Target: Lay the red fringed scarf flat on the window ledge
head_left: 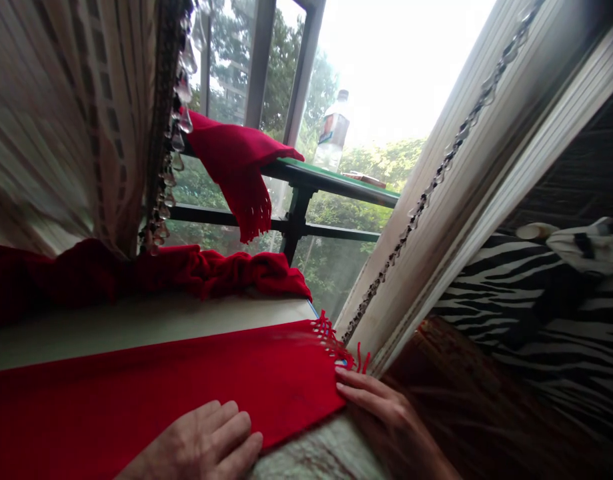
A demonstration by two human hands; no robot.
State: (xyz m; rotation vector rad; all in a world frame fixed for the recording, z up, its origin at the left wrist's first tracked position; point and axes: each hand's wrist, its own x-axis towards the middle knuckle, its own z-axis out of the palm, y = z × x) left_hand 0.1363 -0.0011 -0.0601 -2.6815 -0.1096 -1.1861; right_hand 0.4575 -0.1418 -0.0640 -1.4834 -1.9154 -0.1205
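Observation:
A long red fringed scarf (186,373) lies spread flat on a pale marbled table (316,450). My left hand (206,437) rests on the scarf near its front edge, fingers laid down on the cloth and slightly bent. At the scarf's fringed right end, my right hand (379,403) touches the cloth with its fingers stretched out; its thumb is hidden. Some fringe threads stick up beside the right fingertips. Behind the flat scarf, a bunched red cloth (226,273) runs along the table's far side.
Another red fringed cloth (236,160) hangs over a green railing ledge (306,171) beyond the window. A plastic bottle (333,133) stands on that ledge. Beaded curtains (426,187) hang on both sides. To the right is a zebra-striped cover (516,293).

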